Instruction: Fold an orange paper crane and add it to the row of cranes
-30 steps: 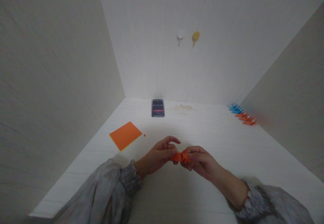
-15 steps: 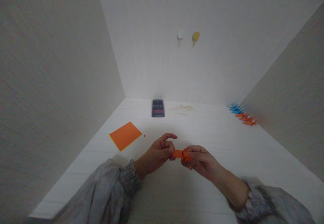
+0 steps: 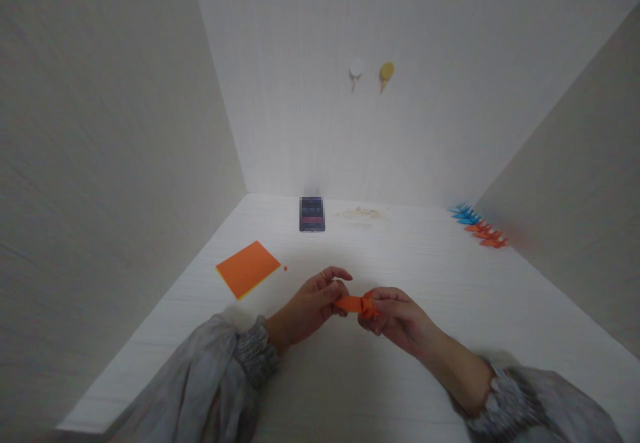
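A small folded piece of orange paper point(image 3: 353, 305) is held between my two hands, above the white table. My right hand point(image 3: 397, 313) pinches its bunched, creased end, and the fingers cover part of the folds. At the flat, strip-like end, my left hand point(image 3: 320, 303) has its thumb and fingers closed on the paper, with the index finger stretched out over it. Left of my hands lies a stack of orange paper sheets point(image 3: 249, 268), with a yellow edge showing beneath. A tiny orange scrap point(image 3: 285, 268) rests beside the stack's right corner.
A phone point(image 3: 312, 215) with a blurred screen stands by the back wall. Several blue folded paper figures point(image 3: 466, 214) and orange ones point(image 3: 487, 235) line the right wall. Two hooks, one white point(image 3: 356, 68) and one yellow point(image 3: 387, 71), are on the back wall. Walls enclose both sides.
My left thumb has shifted up off the paper strip's tip, so more of the strip shows. The left fingers have moved slightly right; my right hand is nearly still.
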`<state>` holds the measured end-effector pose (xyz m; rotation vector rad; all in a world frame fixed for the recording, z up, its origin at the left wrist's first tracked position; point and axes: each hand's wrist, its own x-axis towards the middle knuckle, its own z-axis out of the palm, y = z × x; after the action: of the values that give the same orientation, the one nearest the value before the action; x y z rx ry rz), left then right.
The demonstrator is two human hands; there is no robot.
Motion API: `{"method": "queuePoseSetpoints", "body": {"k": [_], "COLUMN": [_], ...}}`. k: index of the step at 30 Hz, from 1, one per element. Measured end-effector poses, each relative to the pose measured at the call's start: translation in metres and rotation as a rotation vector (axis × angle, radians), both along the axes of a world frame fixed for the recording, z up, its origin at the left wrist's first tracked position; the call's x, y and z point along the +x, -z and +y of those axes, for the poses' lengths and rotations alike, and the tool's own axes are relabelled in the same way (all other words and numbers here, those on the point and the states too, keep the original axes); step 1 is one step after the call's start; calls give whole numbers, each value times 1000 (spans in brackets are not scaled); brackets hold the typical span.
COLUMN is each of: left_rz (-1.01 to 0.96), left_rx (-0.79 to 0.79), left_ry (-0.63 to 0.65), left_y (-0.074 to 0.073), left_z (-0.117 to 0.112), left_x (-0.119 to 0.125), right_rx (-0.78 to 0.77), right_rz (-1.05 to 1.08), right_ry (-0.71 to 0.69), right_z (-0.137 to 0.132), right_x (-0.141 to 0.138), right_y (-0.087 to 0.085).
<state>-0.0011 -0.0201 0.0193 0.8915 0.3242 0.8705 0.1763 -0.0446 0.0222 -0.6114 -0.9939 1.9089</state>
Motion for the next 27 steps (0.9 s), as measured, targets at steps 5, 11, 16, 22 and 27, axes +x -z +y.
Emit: {"method": "queuePoseSetpoints", "body": {"k": [5,11,16,22,27], "left_rz": [110,81,68,40,19], "left_rx": [75,67,40,52,45], "left_ry": [20,-17,-68,-40,-25], "left_y": [0,4,4,1,1], "left_z": [0,2,2,1,1], "left_x": [2,1,0,1,1], "right_rx": [-36,-11,17,17,14], "right_rz": [-62,-115,-60,3,57], "right_ry": [-10,36,74,-18,-25], "right_z": [1,1,6,7,6], "right_x": [-2,-4,2,5,2], "right_y": [1,-1,3,8,11]}}
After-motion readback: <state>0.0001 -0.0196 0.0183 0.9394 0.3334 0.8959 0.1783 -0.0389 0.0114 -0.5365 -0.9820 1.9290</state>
